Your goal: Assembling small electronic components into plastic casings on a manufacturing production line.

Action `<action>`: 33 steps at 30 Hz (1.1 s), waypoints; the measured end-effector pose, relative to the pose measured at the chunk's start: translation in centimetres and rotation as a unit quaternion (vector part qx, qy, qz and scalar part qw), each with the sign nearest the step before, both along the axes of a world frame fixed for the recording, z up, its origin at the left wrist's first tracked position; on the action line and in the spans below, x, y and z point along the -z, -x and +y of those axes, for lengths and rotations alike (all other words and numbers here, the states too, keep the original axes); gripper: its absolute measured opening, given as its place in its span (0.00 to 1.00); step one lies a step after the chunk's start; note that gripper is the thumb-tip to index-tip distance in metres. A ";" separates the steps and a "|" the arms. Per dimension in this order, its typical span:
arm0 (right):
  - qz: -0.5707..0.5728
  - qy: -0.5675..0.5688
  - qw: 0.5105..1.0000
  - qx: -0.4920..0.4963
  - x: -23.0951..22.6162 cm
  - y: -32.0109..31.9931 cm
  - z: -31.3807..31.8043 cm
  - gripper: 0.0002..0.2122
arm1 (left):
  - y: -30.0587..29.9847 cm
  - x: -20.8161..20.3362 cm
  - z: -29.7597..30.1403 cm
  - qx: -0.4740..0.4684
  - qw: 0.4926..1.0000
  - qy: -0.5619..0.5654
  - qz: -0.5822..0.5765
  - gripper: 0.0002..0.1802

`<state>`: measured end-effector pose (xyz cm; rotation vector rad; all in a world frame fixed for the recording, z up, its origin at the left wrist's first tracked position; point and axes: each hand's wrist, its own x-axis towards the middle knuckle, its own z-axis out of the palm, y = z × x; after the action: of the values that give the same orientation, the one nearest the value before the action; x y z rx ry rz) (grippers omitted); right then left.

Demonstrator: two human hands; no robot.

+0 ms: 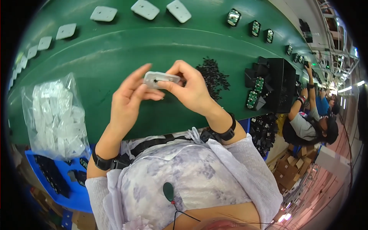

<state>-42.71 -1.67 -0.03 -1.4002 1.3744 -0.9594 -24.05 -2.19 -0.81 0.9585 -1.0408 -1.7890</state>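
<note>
A small white plastic cover (150,79) with rounded corners is raised above the green table, a small dark spot on its face. My right hand (191,87) pinches it, the thumb pressed on the face and the fingers behind. At the cover's left end is my left hand (128,96), slightly blurred, its fingers spread around that end. Whether the left fingertips touch the cover I cannot tell. Just right of my right hand lies a loose pile of tiny black parts (214,78).
More white covers (145,9) and green circuit boards in black cases (233,17) line the table's far side. A clear bag of white parts (59,115) lies left, above a blue bin (80,191). A black box (281,86) stands right; beyond it sits another person (306,124).
</note>
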 end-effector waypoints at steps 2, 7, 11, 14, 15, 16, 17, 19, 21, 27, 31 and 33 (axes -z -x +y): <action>-0.060 -0.096 0.992 -0.060 0.5 1.2 -1.2 0.10 | -0.2 1.0 -1.1 0.013 0.999 0.028 -0.013 0.14; 0.438 0.299 0.822 0.209 -0.2 10.8 -10.2 0.14 | -3.0 3.2 -4.3 -0.094 0.944 0.102 -0.298 0.07; 0.571 0.113 0.769 0.262 0.0 19.7 -16.4 0.25 | -2.5 3.0 -6.3 -0.057 0.842 0.296 -0.447 0.05; 0.523 -0.047 0.833 0.177 0.8 20.6 -17.7 0.20 | -2.3 3.2 -6.6 -0.038 0.805 0.340 -0.485 0.07; 0.324 -0.022 0.925 0.196 1.0 20.2 -17.4 0.21 | -2.1 2.9 -6.3 -0.039 0.805 0.336 -0.487 0.07; 0.110 0.002 0.972 0.208 1.2 19.7 -16.8 0.22 | -1.6 2.1 -5.8 -0.047 0.802 0.303 -0.512 0.11; 0.043 -0.001 0.982 0.186 1.1 18.5 -15.8 0.25 | -1.5 1.9 -5.2 -0.057 0.798 0.268 -0.537 0.17; 0.055 0.028 0.986 0.155 1.4 16.4 -12.7 0.25 | -1.9 2.6 -4.0 -0.065 0.757 0.342 -0.553 0.23; 0.108 0.086 0.982 0.127 2.0 15.2 -10.1 0.23 | -2.1 2.9 -3.0 -0.047 0.723 0.399 -0.561 0.32; 0.342 0.106 0.929 0.092 1.4 14.2 -6.2 0.19 | -1.7 3.8 -3.6 -0.031 0.744 0.457 -0.486 0.30; 0.267 0.174 0.948 0.004 -0.4 7.5 -5.0 0.17 | -2.4 4.5 -3.2 -0.065 0.789 0.440 -0.423 0.30; 0.264 0.228 0.935 -0.068 -0.6 4.0 -4.3 0.18 | -2.9 4.6 -2.8 -0.088 0.820 0.421 -0.377 0.30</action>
<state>-46.69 -5.94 0.59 -2.1981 1.4583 -0.8763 -21.13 -4.99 -5.40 1.1150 -1.9244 -0.5772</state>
